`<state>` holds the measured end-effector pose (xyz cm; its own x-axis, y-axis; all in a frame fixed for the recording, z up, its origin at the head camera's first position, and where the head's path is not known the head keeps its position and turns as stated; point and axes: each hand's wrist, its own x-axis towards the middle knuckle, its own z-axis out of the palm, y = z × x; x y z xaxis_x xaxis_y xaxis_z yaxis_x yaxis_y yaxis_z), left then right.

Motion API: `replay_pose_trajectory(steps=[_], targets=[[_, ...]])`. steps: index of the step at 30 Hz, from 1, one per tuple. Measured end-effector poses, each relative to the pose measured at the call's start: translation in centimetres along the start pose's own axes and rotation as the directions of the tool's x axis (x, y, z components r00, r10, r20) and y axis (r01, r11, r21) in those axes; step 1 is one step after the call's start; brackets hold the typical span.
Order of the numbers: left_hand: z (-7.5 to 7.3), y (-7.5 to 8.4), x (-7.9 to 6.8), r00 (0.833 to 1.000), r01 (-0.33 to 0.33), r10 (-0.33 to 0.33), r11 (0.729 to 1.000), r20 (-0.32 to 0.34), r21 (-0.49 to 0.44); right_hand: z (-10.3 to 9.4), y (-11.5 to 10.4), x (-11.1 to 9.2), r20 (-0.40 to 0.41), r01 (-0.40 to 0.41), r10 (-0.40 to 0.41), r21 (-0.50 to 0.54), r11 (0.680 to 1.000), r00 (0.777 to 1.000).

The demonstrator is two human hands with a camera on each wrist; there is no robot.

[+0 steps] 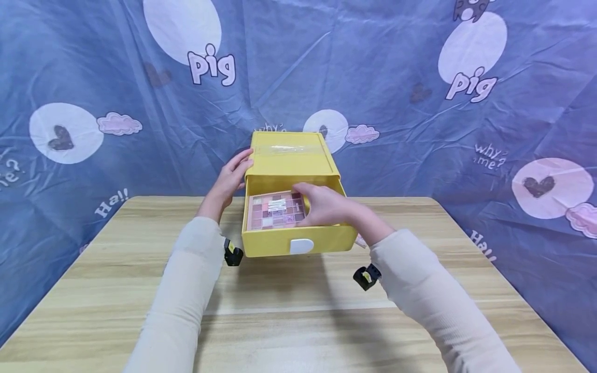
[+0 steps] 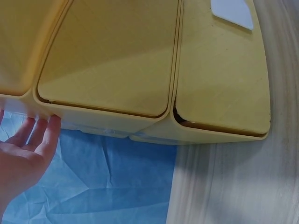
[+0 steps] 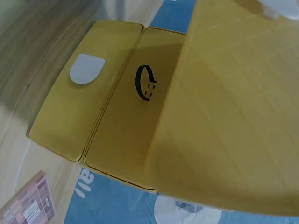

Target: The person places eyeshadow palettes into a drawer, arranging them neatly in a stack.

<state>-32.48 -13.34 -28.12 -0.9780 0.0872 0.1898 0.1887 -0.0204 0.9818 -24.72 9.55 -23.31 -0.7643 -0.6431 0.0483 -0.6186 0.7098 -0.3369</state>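
A yellow drawer cabinet (image 1: 294,153) stands on the table with its top drawer (image 1: 266,243) pulled out. Inside that drawer, tilted, is a pink eyeshadow palette (image 1: 275,211) with a grid of small coloured squares. My right hand (image 1: 326,205) reaches in over the drawer front and grips the palette's right side between thumb and fingers. On the cabinet's left side rests my left hand (image 1: 231,177), its fingers extended along the upper wall. The left wrist view shows that left hand (image 2: 25,156) touching the side with its fingertips. My right hand is outside the right wrist view.
Below the open drawer are two shut drawers; the lowest has a white tab handle (image 3: 87,69), the middle one a dark loop shape (image 3: 145,83). A second palette (image 3: 32,203) lies on the wooden table (image 1: 289,326), right of the cabinet. Blue printed cloth (image 1: 289,67) hangs behind.
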Motion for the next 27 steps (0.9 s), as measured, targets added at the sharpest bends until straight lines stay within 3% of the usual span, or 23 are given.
replay_pose_trajectory(steps=[15,27], targets=[[-0.1,0.1,0.1,1.000,0.005,-0.005,1.000,0.012,0.019,0.7,-0.3,0.9,0.084,0.044,-0.035,-0.098,0.994,0.996],[0.0,0.1,0.0,1.000,0.019,-0.019,1.000,0.009,0.019,0.8,-1.0,1.2,0.168,0.021,0.018,-0.226,0.974,0.986]])
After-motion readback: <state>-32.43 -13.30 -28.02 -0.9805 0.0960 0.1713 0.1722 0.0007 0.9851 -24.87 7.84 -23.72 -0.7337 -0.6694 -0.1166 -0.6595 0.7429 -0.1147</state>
